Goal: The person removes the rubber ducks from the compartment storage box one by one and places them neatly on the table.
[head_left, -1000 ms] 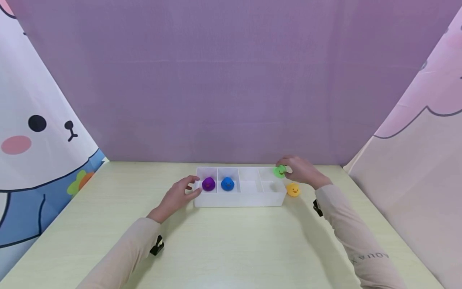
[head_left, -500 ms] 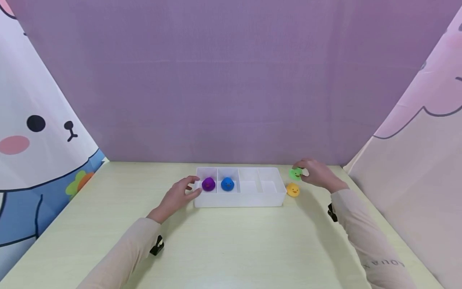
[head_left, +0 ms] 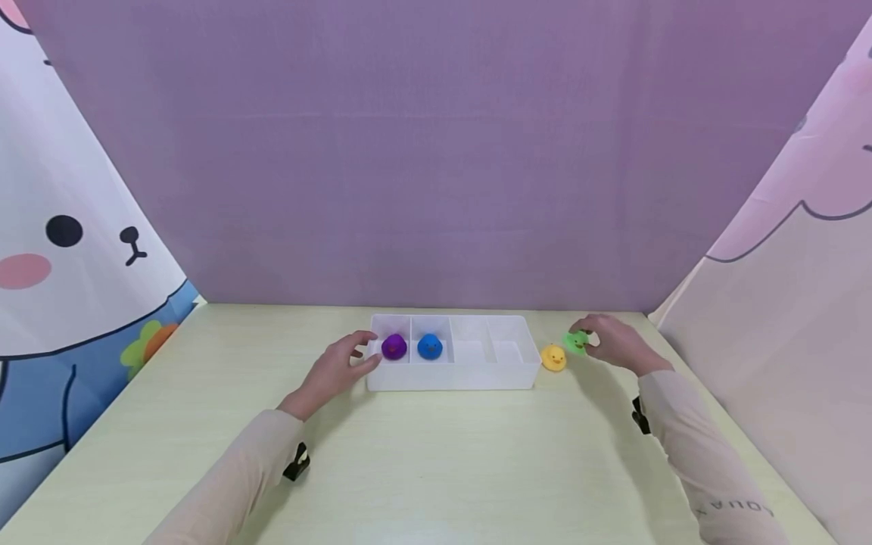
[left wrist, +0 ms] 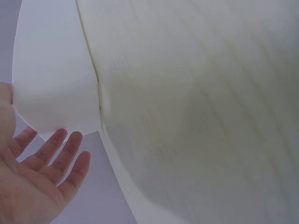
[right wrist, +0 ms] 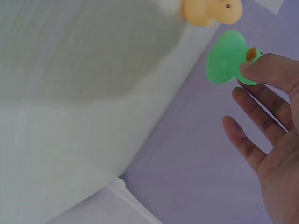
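Observation:
In the head view, my right hand [head_left: 618, 344] pinches a green rubber duck [head_left: 576, 343] between thumb and fingers, just right of a yellow rubber duck [head_left: 553, 358] on the table. The right wrist view has the thumb on the green duck [right wrist: 226, 58], the other fingers spread below. My left hand [head_left: 335, 372] rests at the left end of a white divided box [head_left: 450, 378], thumb near the front corner and a fingertip near the back one. A purple duck [head_left: 393, 347] sits in the leftmost compartment, a blue duck [head_left: 430, 347] in the one beside it.
The two right-hand compartments [head_left: 506, 350] of the box hold no ducks. Behind the pale wooden table [head_left: 436, 462] hangs a purple cloth [head_left: 436, 166], with printed cloths on the left [head_left: 95, 318] and right [head_left: 783, 325].
My right hand has carried the green duck from above the box's right end rightward past the yellow duck, then lower toward the table. My left hand stays at the box.

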A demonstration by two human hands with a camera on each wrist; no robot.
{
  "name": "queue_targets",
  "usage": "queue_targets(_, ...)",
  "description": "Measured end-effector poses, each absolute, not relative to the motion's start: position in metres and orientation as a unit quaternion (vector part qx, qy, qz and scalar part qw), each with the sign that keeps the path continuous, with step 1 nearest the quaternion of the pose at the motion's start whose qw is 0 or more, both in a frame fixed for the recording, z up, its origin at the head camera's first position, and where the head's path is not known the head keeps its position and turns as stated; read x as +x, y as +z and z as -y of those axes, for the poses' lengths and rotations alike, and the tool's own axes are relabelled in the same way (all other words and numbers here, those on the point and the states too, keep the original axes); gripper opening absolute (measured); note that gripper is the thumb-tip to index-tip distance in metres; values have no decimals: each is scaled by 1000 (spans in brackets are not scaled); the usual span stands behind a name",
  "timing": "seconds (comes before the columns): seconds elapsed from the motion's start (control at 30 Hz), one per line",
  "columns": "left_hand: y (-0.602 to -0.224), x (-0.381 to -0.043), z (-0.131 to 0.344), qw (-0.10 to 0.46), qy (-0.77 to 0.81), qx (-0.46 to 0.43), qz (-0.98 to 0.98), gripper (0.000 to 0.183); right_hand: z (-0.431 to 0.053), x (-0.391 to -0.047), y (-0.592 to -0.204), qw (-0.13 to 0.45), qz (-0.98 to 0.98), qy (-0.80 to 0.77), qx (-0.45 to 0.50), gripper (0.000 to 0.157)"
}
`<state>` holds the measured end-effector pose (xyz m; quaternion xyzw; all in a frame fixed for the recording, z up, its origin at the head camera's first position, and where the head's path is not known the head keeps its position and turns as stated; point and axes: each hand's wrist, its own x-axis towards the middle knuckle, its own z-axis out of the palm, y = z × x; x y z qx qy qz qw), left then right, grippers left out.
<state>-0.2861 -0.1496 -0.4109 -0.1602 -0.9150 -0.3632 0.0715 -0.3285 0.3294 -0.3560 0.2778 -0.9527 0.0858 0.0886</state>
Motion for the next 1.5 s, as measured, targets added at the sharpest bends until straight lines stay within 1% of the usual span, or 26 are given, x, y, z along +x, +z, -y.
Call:
queue_targets(0.27,-411,-287,149,71,-363,-163,915,46,-335,-325,-369,64,962,89,249,31)
queue_targets(0.7,-412,-286,150,67,-362,-159,916,47,-339,-325,-390,47,966,101,233,32)
queue_targets(1.5,-410,-285,148,66,-364,-161,915,47,-346,-324,-391,53,960,116,248,34)
